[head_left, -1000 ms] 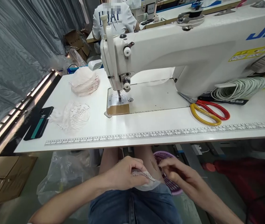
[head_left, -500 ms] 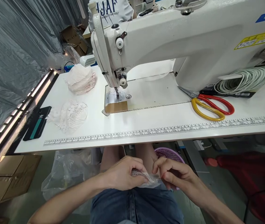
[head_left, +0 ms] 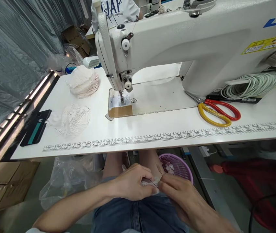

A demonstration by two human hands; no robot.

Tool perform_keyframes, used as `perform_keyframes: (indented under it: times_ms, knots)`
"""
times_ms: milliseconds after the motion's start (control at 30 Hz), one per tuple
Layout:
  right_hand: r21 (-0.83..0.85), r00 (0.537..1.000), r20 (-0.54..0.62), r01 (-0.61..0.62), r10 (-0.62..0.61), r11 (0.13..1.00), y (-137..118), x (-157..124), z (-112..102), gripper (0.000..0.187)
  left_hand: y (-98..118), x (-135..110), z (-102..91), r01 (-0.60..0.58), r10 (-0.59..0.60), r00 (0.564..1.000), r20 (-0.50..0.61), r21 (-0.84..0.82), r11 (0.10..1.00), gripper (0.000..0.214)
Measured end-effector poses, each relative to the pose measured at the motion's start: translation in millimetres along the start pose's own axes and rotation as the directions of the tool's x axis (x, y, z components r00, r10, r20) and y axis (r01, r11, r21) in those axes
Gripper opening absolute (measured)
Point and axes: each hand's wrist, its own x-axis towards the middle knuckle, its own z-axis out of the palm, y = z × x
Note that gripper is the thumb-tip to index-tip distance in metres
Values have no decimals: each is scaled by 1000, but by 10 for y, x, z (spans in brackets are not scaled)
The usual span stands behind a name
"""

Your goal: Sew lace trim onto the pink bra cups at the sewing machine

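Head camera, and the action is sitting low, in the lap below the table edge. The left hand (head_left: 130, 183) is clenching around a small white lace-edged fabric piece (head_left: 149, 183), fingers curling over its top. The right hand (head_left: 177, 194) is meeting it from the other side, thumb and forefinger pinching its right edge. So both hands are grasping the 1 piece, over the blue denim shorts (head_left: 138, 213) and just in front of the purple plastic basket (head_left: 177, 163) holding pale scraps.

On the white table (head_left: 152, 126), nothing is lying under the needle (head_left: 121, 96) of the white industrial sewing machine (head_left: 177, 42). To its left a stack of pinkish-white lace pieces (head_left: 83, 82) is sitting, and nearer, a loose heap of white lace trim (head_left: 73, 119) beside a black phone with a teal stripe (head_left: 36, 127). On the right, yellow-and-red-handled scissors (head_left: 217, 113) are lying by a coil of white cord (head_left: 252, 85).

My read: the stacked pieces look handled, while the 1 in the lap is not yet at the machine, so any stitching on it looks undone.

Writing now. Blue letters on the machine arm are running off frame, only a "J" reading. The yellow label (head_left: 261, 43) is too small to read. The printed ruler (head_left: 152, 137) along the table front is showing 14 through 20 clearly. A person at the back is wearing a white shirt (head_left: 115, 13) reading "JAF" over "TO THE VISIBLE".
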Motion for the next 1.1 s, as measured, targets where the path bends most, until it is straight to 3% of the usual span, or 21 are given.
perform_keyframes:
  times_ms: [167,267,433,567,667,767,833,900,1100]
  knots:
    - [-208,999,-40,-17,9,978,35,-123,187,32,-106,150,221,38,-38,999,3,24,999,13]
    - [-263,997,-40,-73,65,962,154,-259,291,31,-139,194,256,74,-74,997,5,11,997,11]
    - [-371,957,-154,-288,247,883,722,-749,335,40,-108,133,66,28,-35,998,-60,-104,994,11]
    - [-367,924,-202,-378,324,850,1059,-979,267,39,-118,122,19,92,-108,992,-57,-235,968,15]
    - [-337,916,-205,-396,344,854,929,-802,189,32,-149,144,66,162,-188,980,-59,-297,941,18]
    - [-251,917,-236,-378,322,891,530,-412,96,21,-162,154,97,199,-234,969,-74,-323,925,17]
    - [-70,921,-311,-270,236,960,241,-153,53,16,-158,155,107,185,-231,967,-106,-331,926,15]
    - [-15,937,-293,-203,190,979,31,34,47,16,-155,154,119,146,-198,971,-135,-318,937,15]
    - [-204,951,-280,-193,132,960,-64,145,171,16,-202,127,178,85,-133,979,-154,-285,955,12]
